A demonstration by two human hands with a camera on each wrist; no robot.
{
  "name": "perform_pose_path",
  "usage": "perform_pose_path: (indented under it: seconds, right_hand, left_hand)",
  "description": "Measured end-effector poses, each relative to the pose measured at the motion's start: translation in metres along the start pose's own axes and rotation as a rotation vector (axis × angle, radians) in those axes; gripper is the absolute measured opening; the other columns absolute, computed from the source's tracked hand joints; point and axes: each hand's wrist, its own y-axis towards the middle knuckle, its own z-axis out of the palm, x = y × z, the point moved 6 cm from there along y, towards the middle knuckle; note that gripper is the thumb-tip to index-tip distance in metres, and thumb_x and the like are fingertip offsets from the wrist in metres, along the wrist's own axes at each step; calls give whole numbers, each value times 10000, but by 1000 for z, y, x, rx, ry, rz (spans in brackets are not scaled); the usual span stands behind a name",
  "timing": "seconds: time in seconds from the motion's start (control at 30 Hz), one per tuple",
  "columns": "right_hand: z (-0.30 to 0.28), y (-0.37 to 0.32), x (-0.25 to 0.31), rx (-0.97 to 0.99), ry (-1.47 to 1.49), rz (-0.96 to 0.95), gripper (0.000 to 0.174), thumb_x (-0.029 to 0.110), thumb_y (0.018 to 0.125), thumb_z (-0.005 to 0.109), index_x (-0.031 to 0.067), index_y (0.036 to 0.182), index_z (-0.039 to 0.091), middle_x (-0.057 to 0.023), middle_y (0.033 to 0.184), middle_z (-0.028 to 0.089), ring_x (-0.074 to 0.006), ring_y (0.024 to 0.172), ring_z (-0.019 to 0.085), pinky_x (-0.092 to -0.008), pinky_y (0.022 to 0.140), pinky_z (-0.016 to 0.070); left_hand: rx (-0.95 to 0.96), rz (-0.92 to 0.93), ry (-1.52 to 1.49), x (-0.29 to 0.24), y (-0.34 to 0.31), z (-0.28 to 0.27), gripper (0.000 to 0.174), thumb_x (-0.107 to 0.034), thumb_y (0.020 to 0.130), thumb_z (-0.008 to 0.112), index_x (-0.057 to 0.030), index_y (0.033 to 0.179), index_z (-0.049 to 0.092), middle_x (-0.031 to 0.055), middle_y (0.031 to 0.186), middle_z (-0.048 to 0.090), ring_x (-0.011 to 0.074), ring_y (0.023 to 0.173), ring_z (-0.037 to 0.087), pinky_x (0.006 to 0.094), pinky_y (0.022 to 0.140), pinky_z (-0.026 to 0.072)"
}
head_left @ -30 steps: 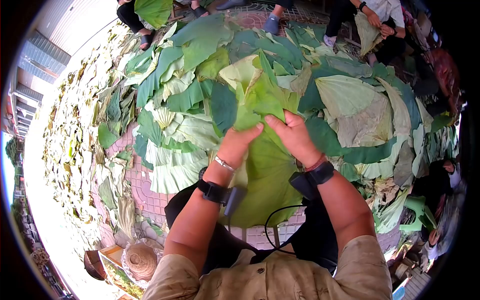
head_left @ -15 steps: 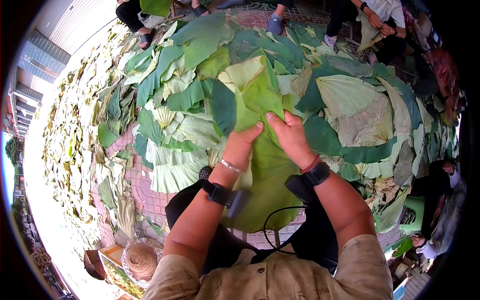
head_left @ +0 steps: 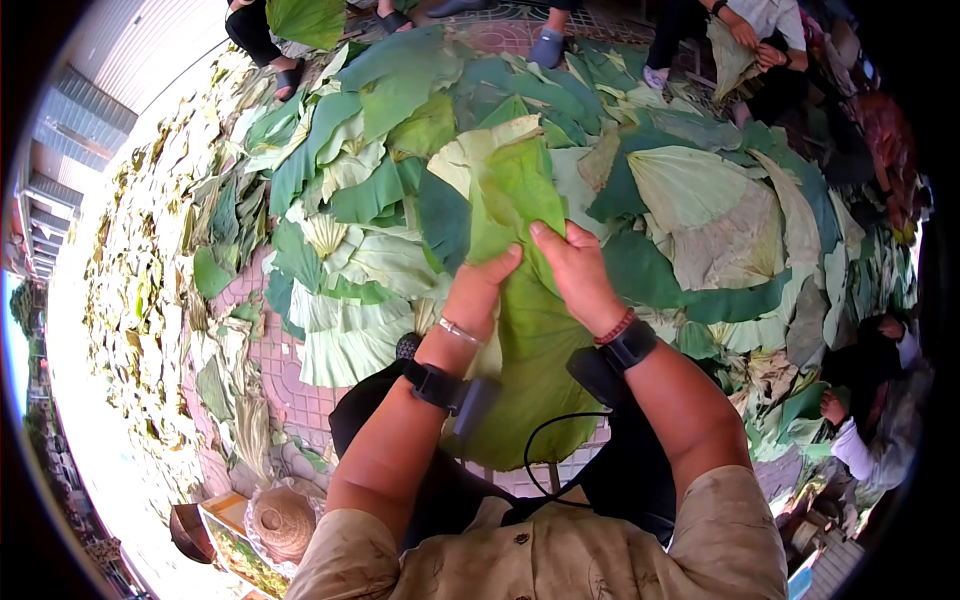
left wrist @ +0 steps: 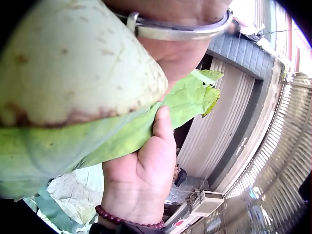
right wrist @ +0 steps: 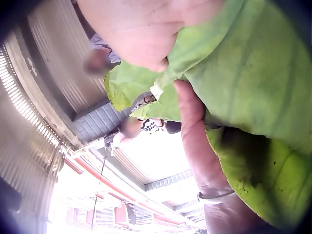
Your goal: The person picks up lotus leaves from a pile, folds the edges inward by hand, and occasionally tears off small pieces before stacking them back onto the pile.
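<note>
Far to the left, loose leaves (head_left: 150, 250) lie scattered over the paving, and a ball of twine (head_left: 283, 522) sits low by the person's left side. Next comes the left hand (head_left: 478, 290) — thumb laid over the top, fingers curled underneath — pinching the big lotus leaf (head_left: 528, 350) at its gathered fold. The leaf is held up in front of the body, with its lower half hanging over the lap and its tip standing above both hands. Just beside, the right hand (head_left: 578, 272) grips the same fold, and the left wrist view shows its thumb pressed flat along it. To my eye the leaf is light, soft and floppy, thin enough to tear along a vein if tugged — best held where the layers bunch near the middle, not by the ragged edge. Further right a deep heap of leaves (head_left: 700, 200) covers the ground, with seated people (head_left: 770, 25) at its far edge.
</note>
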Motion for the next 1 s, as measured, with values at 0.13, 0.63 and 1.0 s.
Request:
perform_pose_path:
  seconds: [0.13, 0.63, 1.0]
  right_hand:
    - [1, -1, 0, -3, 17, -7, 210, 121, 921, 570, -7, 1075, 633, 9, 976, 649, -47, 840, 543, -217, 773, 442]
    - [5, -5, 3, -55, 115, 48, 216, 123, 917, 576, 9, 1094, 625, 2, 1025, 642, -64, 896, 554, -233, 820, 435]
    - [-1, 2, 3, 17, -128, 21, 248, 146, 917, 582, -22, 1097, 615, -5, 1003, 641, -63, 880, 554, -230, 792, 449]
  left_hand:
    - [-24, -4, 3, 1, 1, -1, 359, -192, 879, 645, -16, 1183, 574, 71, 1091, 645, 185, 932, 624, 326, 819, 509]
    - [-29, 11, 0, 1, -1, 0, 335, -178, 874, 650, -34, 1168, 582, 58, 1068, 647, 179, 911, 620, 319, 803, 507]
    - [20, 40, 410, -8, 0, -3, 358, -85, 800, 702, -32, 1139, 600, 39, 1027, 652, 157, 899, 613, 306, 797, 497]
